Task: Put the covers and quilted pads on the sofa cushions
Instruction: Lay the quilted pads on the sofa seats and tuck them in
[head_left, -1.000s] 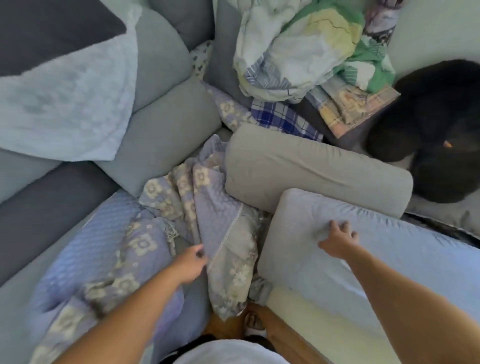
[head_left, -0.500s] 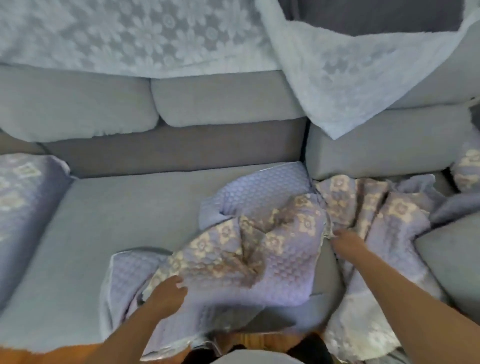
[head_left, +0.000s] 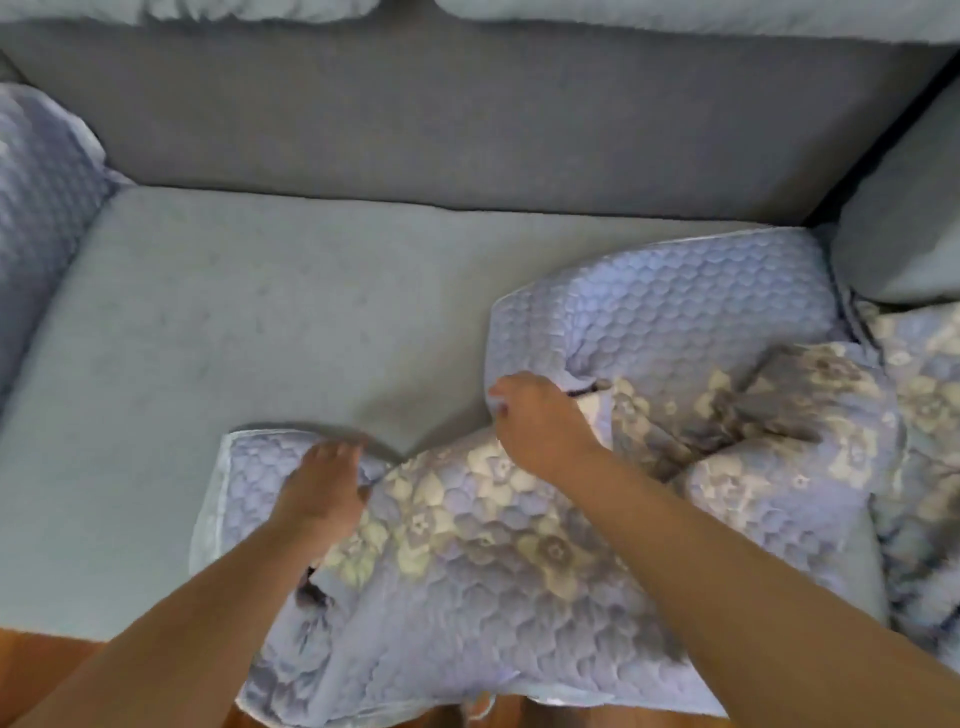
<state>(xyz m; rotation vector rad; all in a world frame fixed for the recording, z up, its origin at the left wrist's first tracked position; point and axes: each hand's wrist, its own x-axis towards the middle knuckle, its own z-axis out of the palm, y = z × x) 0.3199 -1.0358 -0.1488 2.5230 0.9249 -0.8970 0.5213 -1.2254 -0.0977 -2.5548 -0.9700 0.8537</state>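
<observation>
Lavender quilting fills the lower right of the view: a quilted pad (head_left: 519, 545) with a honeycomb stitch and pale flower print lies crumpled on the grey seat cushion (head_left: 260, 322) of a sofa. Both bare forearms reach in from the bottom edge, up and onto the fabric.

The left hand (head_left: 324, 483) lies palm down on the pad's near-left corner, where the plain underside is turned up; its fingers (head_left: 337, 452) are stretched forward and flat, pressing the cloth against the seat rather than closing round it. The right hand (head_left: 535, 421) is further up and to the right, its fingers curled into a fist round a fold of the pad at the edge of the upturned plain flap (head_left: 675, 301); the fabric bunches under its knuckles.

The pad spreads from between the two hands towards the right, hanging over the seat's front edge above the orange-brown floor (head_left: 47, 660). Its far corner reaches the dark grey sofa back (head_left: 467, 114), beside a grey cushion (head_left: 904, 244) at the right edge. A second quilted piece (head_left: 36, 197) covers the sofa at the far left, well apart from both hands.
</observation>
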